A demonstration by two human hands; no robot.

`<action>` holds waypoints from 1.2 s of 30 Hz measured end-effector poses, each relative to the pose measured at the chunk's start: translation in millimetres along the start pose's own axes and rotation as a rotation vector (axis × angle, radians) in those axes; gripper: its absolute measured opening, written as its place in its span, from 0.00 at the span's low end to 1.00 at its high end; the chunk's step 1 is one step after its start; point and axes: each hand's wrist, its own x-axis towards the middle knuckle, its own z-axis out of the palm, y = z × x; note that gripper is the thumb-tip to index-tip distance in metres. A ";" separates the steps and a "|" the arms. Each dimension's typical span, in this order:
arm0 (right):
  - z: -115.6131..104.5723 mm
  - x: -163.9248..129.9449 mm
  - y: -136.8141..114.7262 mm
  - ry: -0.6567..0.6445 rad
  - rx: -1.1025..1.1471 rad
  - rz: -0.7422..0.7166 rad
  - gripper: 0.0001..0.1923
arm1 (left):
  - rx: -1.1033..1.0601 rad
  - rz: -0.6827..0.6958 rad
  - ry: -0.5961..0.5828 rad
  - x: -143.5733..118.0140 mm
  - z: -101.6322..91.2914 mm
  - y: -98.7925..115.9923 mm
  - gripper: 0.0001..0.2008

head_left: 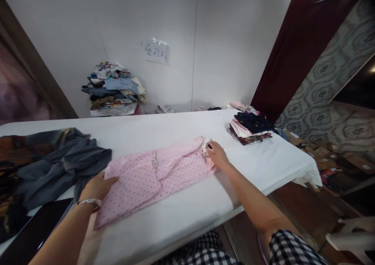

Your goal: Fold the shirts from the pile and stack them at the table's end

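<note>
A pink shirt with small dark dots [137,179] lies folded lengthwise across the white-covered table, its surface slightly wrinkled. At its left end my left hand [98,187], with a bracelet at the wrist, grips the edge; the thumb lies on top and the other fingers are mostly hidden. My right hand [216,154] is closed on the collar end at the right, where a whitish patch with a small dark mark shows by the fingertips. Near my left hand lies a loose heap of grey and dark clothes [64,163].
A stack of folded clothes [252,126] sits at the table's right end. Beyond the far edge rises a tall clothes pile [114,89] against the wall, under a paper sign [157,51]. A dark flat object [38,230] lies front left. Cardboard boxes [325,155] and a white stool [351,233] stand right.
</note>
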 end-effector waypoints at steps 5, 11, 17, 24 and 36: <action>9.7 3.0 -21.7 -0.039 -0.048 -0.083 0.27 | -0.004 0.006 0.018 0.0 -0.5 0.4 0.09; 27.8 5.9 -101.0 -0.125 0.025 -0.300 0.29 | -0.038 0.058 -0.002 -6.6 -1.3 1.4 0.16; 65.1 -2.5 -134.0 -0.454 -0.006 -0.474 0.31 | -0.093 0.082 0.001 -9.3 1.9 -4.1 0.18; 66.4 -4.2 -158.0 -0.419 0.091 -0.409 0.31 | -0.135 0.058 0.007 -8.4 3.8 -4.5 0.16; 91.7 -25.9 -180.2 -0.646 0.262 -0.433 0.33 | -0.614 0.018 -0.113 -10.5 -12.8 0.4 0.20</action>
